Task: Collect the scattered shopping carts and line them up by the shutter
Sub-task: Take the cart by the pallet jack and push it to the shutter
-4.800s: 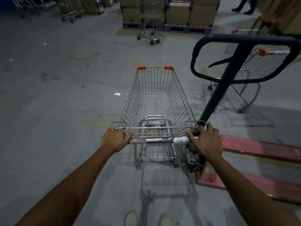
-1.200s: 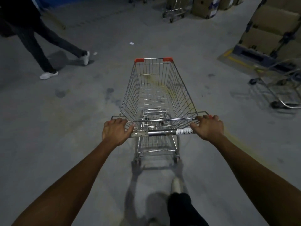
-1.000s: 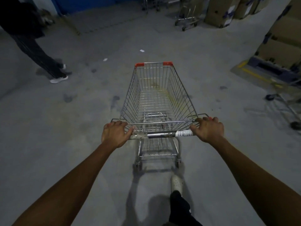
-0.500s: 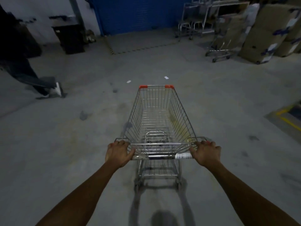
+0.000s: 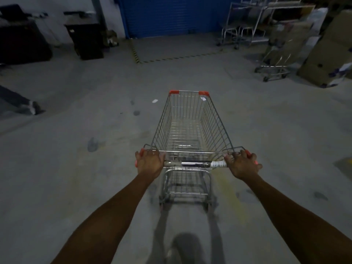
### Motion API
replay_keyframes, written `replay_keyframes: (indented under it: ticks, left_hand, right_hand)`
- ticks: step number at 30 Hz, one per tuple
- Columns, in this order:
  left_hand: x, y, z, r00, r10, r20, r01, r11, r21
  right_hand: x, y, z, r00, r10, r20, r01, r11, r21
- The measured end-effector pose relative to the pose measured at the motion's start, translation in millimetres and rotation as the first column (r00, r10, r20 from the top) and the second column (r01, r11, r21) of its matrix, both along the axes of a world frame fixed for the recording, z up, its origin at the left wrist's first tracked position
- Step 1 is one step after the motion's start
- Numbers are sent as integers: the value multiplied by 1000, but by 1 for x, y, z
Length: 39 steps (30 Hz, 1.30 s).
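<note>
1. Both hands hold the cart's handle bar [image 5: 192,164]. The left hand [image 5: 149,162] is curled round its left end. The right hand [image 5: 242,164] is curled round its right end, just beside a white label.
2. That shopping cart [image 5: 191,130] stands straight ahead on the concrete floor [image 5: 76,168]. Its orange-capped front rim points toward the blue shutter [image 5: 171,16], which is well apart from it at the far wall.
3. A striped tape line [image 5: 171,58] marks the floor in front of the shutter, and a paper scrap [image 5: 155,101] lies near the cart's front.
4. On the right, a second cart [image 5: 276,60] stands beside cardboard boxes [image 5: 327,54], with a metal rack [image 5: 245,25] behind.
5. On the left, a dark cabinet [image 5: 87,40] stands against the wall, and another person's shoe [image 5: 32,108] shows at the edge.
</note>
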<state>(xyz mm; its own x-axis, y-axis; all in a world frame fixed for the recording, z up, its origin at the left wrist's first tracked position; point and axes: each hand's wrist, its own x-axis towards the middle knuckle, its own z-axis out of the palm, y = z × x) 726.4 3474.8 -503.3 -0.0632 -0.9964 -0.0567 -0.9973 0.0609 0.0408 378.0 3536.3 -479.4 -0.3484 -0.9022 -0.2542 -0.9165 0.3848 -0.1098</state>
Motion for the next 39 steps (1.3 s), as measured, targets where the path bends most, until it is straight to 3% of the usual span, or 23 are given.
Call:
replay_keyframes:
  ticks: [10, 18, 34, 39]
  left_hand:
    - [-30, -223, 13, 977, -211, 15, 207, 968, 141]
    - [-73, -423, 8, 951, -308, 39, 295, 935, 195]
    - [-150, -786, 10, 953, -304, -2, 295, 923, 247]
    - [-179, -917, 1, 937, -348, 24, 338, 922, 189]
  right_hand:
    - [-47, -219, 12, 999, 32, 31, -35, 992, 120]
    - [-103, -436, 0, 964, 248, -95, -229, 957, 179]
    - [-168, -776, 1, 984, 148, -98, -136, 983, 120]
    - [-201, -892, -12, 983, 127, -135, -118, 990, 76]
